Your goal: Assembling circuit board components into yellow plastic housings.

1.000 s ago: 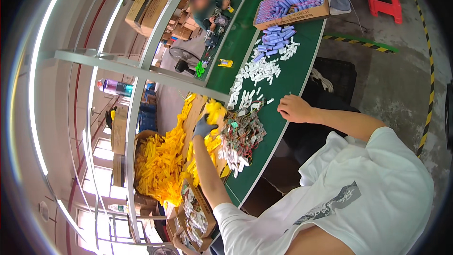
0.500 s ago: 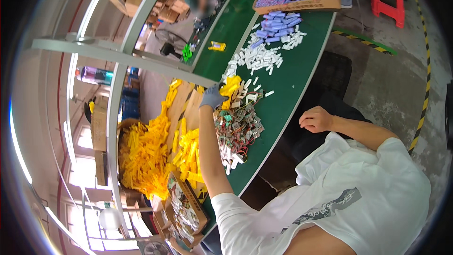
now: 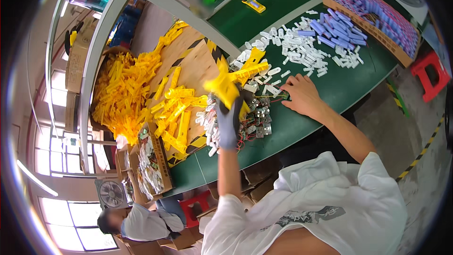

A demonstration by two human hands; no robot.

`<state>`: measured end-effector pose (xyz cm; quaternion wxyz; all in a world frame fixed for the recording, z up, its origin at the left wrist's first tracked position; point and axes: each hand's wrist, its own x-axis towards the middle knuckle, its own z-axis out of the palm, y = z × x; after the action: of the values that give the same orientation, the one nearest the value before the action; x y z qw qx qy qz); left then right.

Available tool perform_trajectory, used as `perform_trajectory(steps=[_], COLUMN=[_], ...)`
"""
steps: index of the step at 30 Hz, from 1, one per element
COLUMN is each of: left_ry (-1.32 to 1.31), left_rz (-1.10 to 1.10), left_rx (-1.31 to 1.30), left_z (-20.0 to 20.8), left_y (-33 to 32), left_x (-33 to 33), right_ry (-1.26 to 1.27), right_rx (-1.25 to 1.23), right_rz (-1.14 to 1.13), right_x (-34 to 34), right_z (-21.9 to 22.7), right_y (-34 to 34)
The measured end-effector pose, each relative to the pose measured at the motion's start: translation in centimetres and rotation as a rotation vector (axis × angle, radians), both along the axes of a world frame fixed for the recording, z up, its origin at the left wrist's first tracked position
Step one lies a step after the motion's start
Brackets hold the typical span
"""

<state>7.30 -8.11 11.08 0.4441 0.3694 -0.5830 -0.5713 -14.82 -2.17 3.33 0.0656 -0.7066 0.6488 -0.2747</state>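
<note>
My left hand (image 3: 229,125), in a grey-blue glove, is closed round a yellow plastic casing (image 3: 222,87), smeared by motion, above the near side of the parts pile. More yellow casings (image 3: 250,70) lie just beyond it. My bare right hand (image 3: 304,97) rests on the green table with bent fingers. Thumb and fingertips close on the end of a small wired circuit board (image 3: 286,96), mostly hidden by them. Between the hands lies a heap of small circuit boards (image 3: 259,119) with red wires. Small white plastic parts (image 3: 302,49) are scattered beyond my right hand.
Purple cylindrical cells (image 3: 337,30) lie loose before a cardboard box of cells (image 3: 409,56). A heap of yellow casings (image 3: 125,92) fills a container at left. A grey metal post (image 3: 207,26) crosses the far edge. Another person (image 3: 146,219) sits at lower left.
The view has turned. My left hand has lifted a yellow casing from the pile toward me. My right hand has moved from beside my lap onto the table at the circuit boards.
</note>
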Motion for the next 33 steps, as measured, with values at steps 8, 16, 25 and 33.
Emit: perform_trajectory(steps=[8, 16, 25, 33], left_ry=[0.825, 1.000, 0.620, 0.392], left_rz=[-0.065, -0.107, -0.313, -0.602], left_rx=[0.521, 0.654, 0.554, 0.538], left_z=[-11.7, -8.8, -10.6, -9.0], left_y=[14.9, 9.9, 11.4, 11.3], left_x=[-3.7, -6.9, -8.0, -7.6], right_ry=[-0.521, -0.715, -1.073, -1.411], right_rx=[0.034, 0.163, 0.321, 0.341], right_rz=[0.117, 0.122, 0.171, 0.157], right_x=[-0.1, -2.5, -5.1, -5.3], right_z=[3.6, 2.8, 0.8, -0.5], right_y=[-2.1, 7.2, 13.1, 11.4])
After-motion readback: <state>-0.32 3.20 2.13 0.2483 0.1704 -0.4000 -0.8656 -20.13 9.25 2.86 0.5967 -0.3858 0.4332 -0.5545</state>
